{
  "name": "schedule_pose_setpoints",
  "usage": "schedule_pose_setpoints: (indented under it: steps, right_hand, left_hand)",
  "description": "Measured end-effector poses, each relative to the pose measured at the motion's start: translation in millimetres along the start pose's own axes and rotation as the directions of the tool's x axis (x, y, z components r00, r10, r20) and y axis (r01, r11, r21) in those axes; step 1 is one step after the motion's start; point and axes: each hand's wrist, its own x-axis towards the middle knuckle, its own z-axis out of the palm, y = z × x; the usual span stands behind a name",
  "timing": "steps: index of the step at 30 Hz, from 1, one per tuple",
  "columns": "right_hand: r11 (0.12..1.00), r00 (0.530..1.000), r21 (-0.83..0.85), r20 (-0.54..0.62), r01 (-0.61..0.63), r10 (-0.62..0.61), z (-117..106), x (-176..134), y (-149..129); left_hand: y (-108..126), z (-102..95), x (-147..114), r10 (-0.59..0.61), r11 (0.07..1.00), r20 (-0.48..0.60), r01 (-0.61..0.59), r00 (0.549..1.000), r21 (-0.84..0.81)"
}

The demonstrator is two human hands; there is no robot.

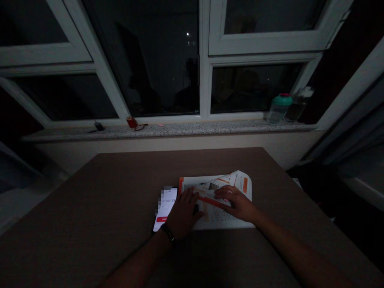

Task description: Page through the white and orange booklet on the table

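Note:
A printed paper sheet (219, 220) with orange and red markings lies on the table, partly folded over into a slanting flap. My left hand (181, 216) rests flat on its left side, fingers stretched forward and thumb apart; a dark band circles that wrist. On the flap, my right hand (240, 204) has its fingertips on top and its thumb along the red edge, gripping the paper. Just left of my left hand is a lit phone (166, 206) showing a running-time display and a red button, partly covered by that hand.
The brown table (135, 172) reaches toward a speckled windowsill (195, 128). On the sill stand a small red jar (131, 122), a dark small object (98, 126), a teal-lidded bottle (279, 108) and another clear bottle (300, 105). The room is dim.

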Motion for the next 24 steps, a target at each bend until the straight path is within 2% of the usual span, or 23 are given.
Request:
schedule_pose_setpoints:
  steps: [8, 24]
  right_hand:
    - [1.000, 1.000, -0.011, 0.021, -0.016, 0.016, 0.1, -0.8, 1.3]
    - [1.000, 1.000, 0.007, 0.021, -0.021, 0.021, 1.0, -1.5, 4.7]
  left_hand:
    - [2.7, -2.7, 0.7, -0.028, 0.999, 0.030, 0.027, 0.999, 0.029]
    - [3.0, -1.0, 0.2, -0.052, 0.999, 0.022, 0.052, 0.998, 0.006]
